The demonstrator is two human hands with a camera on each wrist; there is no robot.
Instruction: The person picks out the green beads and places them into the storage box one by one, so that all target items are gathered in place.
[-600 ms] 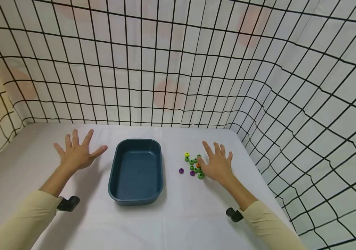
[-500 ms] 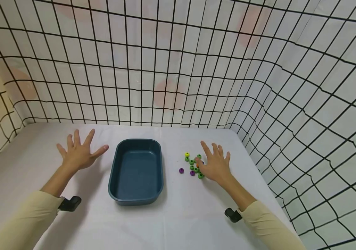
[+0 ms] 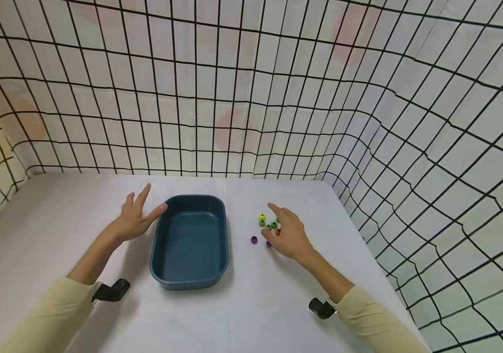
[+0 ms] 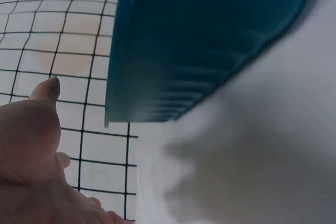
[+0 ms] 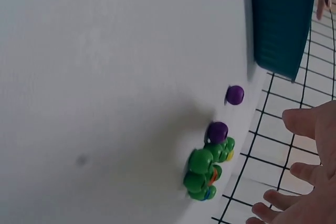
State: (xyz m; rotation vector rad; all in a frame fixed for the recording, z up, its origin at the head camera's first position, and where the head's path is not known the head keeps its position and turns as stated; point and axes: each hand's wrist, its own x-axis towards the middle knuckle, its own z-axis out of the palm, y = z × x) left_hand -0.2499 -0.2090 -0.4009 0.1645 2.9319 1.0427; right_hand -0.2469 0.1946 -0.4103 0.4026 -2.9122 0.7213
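A blue rectangular tray (image 3: 189, 283) stands on the white cloth between my hands, with nothing inside it. My left hand (image 3: 134, 220) hovers at its left side, fingers spread, the thumb overlapping the rim in the head view. Over a cluster of small round beads (image 5: 201, 161) hangs my right hand (image 3: 288, 235), its fingers loosely bent and holding nothing. Most beads are green; a yellow bead (image 3: 262, 216), an orange bead (image 3: 277, 232) and two purple ones show too. One purple bead (image 3: 253, 239) lies apart, toward the tray. The right hand hides part of the cluster in the head view.
A black wire grid (image 3: 238, 113) backed by white sheeting stands along the far side and the right. The white cloth (image 3: 233, 323) covers the table. Each sleeve has a dark wrist camera (image 3: 112, 290) fixed near the cuff.
My left hand has moved right, up to the tray's edge, and turned partly sideways. The right hand has shifted left over the beads, its fingers drawn closer together. The head view has shifted slightly.
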